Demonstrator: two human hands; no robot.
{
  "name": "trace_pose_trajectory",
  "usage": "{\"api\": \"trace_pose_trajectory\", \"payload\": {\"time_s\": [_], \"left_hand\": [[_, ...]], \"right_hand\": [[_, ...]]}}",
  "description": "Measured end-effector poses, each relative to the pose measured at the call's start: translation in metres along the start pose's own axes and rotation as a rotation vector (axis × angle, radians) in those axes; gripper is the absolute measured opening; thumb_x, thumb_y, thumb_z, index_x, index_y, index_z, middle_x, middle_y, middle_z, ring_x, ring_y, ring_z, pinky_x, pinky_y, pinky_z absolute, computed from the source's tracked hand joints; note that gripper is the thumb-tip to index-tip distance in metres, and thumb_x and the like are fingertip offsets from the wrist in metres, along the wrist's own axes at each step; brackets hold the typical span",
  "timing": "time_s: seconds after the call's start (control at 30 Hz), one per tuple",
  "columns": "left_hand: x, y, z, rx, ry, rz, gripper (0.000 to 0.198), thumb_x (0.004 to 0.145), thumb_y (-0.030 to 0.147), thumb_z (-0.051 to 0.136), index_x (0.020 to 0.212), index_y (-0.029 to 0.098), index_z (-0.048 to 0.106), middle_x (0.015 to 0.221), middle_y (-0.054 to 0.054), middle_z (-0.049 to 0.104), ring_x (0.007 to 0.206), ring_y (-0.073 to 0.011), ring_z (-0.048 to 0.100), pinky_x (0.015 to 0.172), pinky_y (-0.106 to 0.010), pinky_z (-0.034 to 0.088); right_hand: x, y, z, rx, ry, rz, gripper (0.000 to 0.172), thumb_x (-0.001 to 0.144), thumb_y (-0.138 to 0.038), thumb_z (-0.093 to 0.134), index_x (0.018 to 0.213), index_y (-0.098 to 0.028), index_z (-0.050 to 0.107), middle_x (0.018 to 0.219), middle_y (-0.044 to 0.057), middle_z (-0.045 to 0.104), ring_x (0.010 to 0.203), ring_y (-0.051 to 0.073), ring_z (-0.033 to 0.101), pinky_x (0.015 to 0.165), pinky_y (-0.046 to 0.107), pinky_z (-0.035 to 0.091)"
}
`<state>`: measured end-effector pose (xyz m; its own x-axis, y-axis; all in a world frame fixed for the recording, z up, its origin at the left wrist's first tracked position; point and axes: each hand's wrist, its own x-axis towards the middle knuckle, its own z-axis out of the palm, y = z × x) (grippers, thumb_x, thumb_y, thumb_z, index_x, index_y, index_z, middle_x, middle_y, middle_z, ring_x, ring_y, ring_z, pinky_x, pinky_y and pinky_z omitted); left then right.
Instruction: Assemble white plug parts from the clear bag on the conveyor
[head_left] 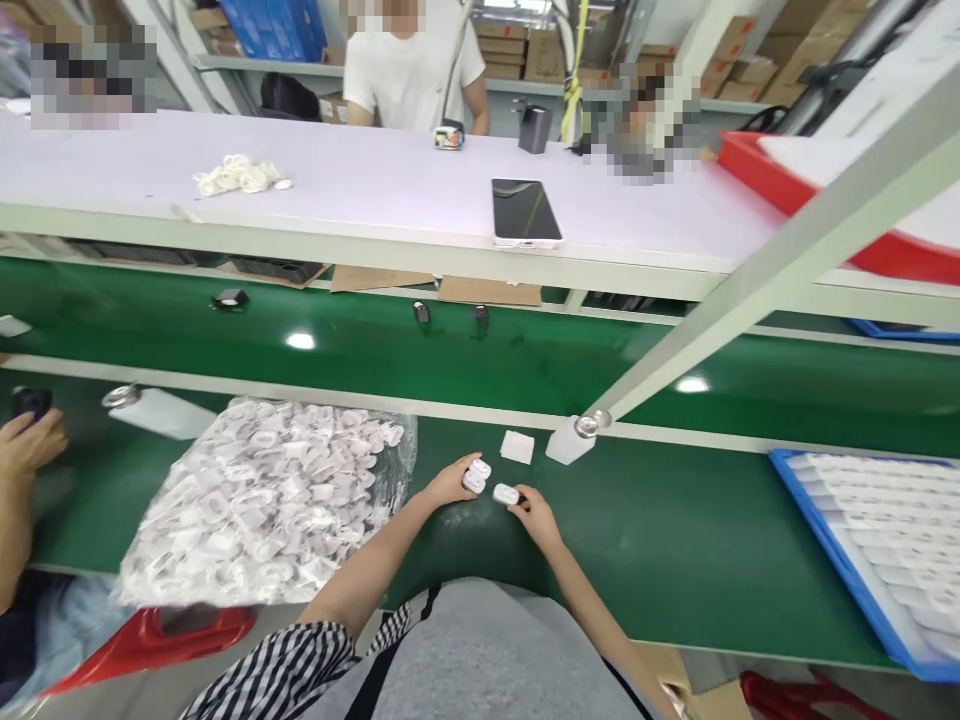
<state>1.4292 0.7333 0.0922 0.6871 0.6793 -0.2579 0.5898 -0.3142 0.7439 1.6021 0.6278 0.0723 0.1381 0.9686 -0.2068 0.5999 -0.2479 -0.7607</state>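
Note:
My left hand [452, 482] rests on the green work surface [675, 540] with its fingers closed around two small white plastic parts [475, 474]. Just to its right, my right hand [534, 512] pinches another small white part [508, 493] against the surface. The two hands are a few centimetres apart. A small white square pad [517, 447] lies just beyond them.
A clear bag full of white parts [262, 500] lies at my left. A blue tray of white parts [885, 540] stands at right. A slanted white frame post [750, 290] meets the bench near a foot [574, 440]. Another person's hand [26, 450] is at far left. A phone [525, 212] lies on the upper shelf.

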Motion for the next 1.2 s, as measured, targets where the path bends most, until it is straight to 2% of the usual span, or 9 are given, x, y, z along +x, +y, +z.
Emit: {"api": "trace_pose_trajectory", "payload": {"time_s": [0.13,0.23,0.37,0.5,0.63,0.8,0.9,1.03,1.2], "left_hand": [[0.003,-0.009,0.015,0.025,0.056,0.046,0.056,0.051,0.010,0.055,0.104,0.011,0.037,0.108,-0.010,0.042,0.104,-0.0201,0.038,0.090,-0.030,0.030],[0.011,-0.024,0.021,0.028,-0.027,0.125,0.059,0.047,0.003,0.049,0.104,0.012,0.035,0.107,-0.010,0.042,0.101,-0.0205,0.042,0.088,-0.030,0.033],[0.024,-0.032,0.024,0.023,-0.162,0.150,0.064,0.048,0.010,0.053,0.107,0.014,0.028,0.107,-0.010,0.042,0.095,-0.0210,0.047,0.080,-0.030,0.039],[0.025,-0.026,0.026,0.043,-0.231,0.148,0.059,0.052,0.012,0.051,0.105,0.015,0.026,0.106,-0.010,0.044,0.090,-0.0195,0.050,0.078,-0.029,0.039],[0.022,-0.017,0.030,0.066,-0.398,0.149,0.078,0.046,0.013,0.058,0.113,0.017,0.016,0.105,-0.007,0.046,0.085,-0.0186,0.052,0.072,-0.026,0.041],[0.019,0.007,0.054,0.189,-0.348,0.084,0.086,0.045,0.025,0.062,0.115,0.020,0.012,0.110,-0.008,0.044,0.084,-0.0200,0.053,0.065,-0.024,0.043],[0.023,0.036,0.088,0.184,-0.304,0.085,0.077,0.053,0.030,0.058,0.115,0.020,0.012,0.107,-0.008,0.046,0.081,-0.0193,0.055,0.060,-0.023,0.042],[0.047,0.096,0.152,0.177,-0.261,0.164,0.077,0.055,0.027,0.057,0.116,0.020,0.011,0.122,-0.013,0.030,0.083,-0.0194,0.054,0.057,-0.022,0.042],[0.093,0.189,0.236,0.136,-0.337,0.236,0.078,0.050,0.023,0.060,0.114,0.017,0.015,0.115,-0.013,0.038,0.084,-0.0207,0.053,0.061,-0.024,0.042]], "right_hand": [[-0.009,-0.015,0.011,-0.020,0.001,-0.009,0.028,0.059,-0.013,0.058,0.086,-0.018,0.051,0.088,0.003,0.049,0.064,0.011,0.051,0.065,0.025,0.043],[-0.013,-0.019,0.014,-0.040,0.049,0.042,0.029,0.058,-0.012,0.061,0.085,-0.018,0.050,0.081,0.001,0.049,0.065,0.012,0.050,0.064,0.024,0.042],[-0.021,-0.018,0.014,-0.024,0.092,0.074,0.030,0.056,-0.013,0.064,0.083,-0.018,0.052,0.077,-0.001,0.049,0.067,0.012,0.049,0.065,0.022,0.041],[-0.033,-0.021,0.022,-0.012,0.085,0.055,0.035,0.056,-0.013,0.065,0.087,-0.017,0.051,0.083,0.001,0.048,0.075,0.013,0.048,0.068,0.022,0.040],[-0.036,-0.024,0.035,0.048,0.107,0.181,0.037,0.056,-0.011,0.064,0.090,-0.017,0.049,0.087,0.002,0.048,0.070,0.012,0.050,0.065,0.022,0.040],[-0.043,-0.007,0.033,0.213,0.124,0.348,0.065,0.054,-0.008,0.061,0.113,-0.016,0.032,0.090,0.004,0.052,0.072,0.015,0.052,0.064,0.023,0.040],[-0.055,0.017,0.009,0.154,0.091,0.296,0.083,0.054,-0.007,0.056,0.124,-0.015,0.012,0.111,0.013,0.041,0.093,0.022,0.045,0.075,0.029,0.037],[-0.082,0.064,-0.052,0.144,0.055,0.365,0.092,0.052,-0.006,0.054,0.126,-0.017,-0.001,0.124,0.014,0.024,0.105,0.027,0.034,0.080,0.032,0.033],[-0.126,0.129,-0.146,0.166,0.155,0.408,0.079,0.055,-0.010,0.052,0.124,-0.018,0.014,0.122,0.009,0.029,0.100,0.025,0.037,0.079,0.032,0.034]]}}
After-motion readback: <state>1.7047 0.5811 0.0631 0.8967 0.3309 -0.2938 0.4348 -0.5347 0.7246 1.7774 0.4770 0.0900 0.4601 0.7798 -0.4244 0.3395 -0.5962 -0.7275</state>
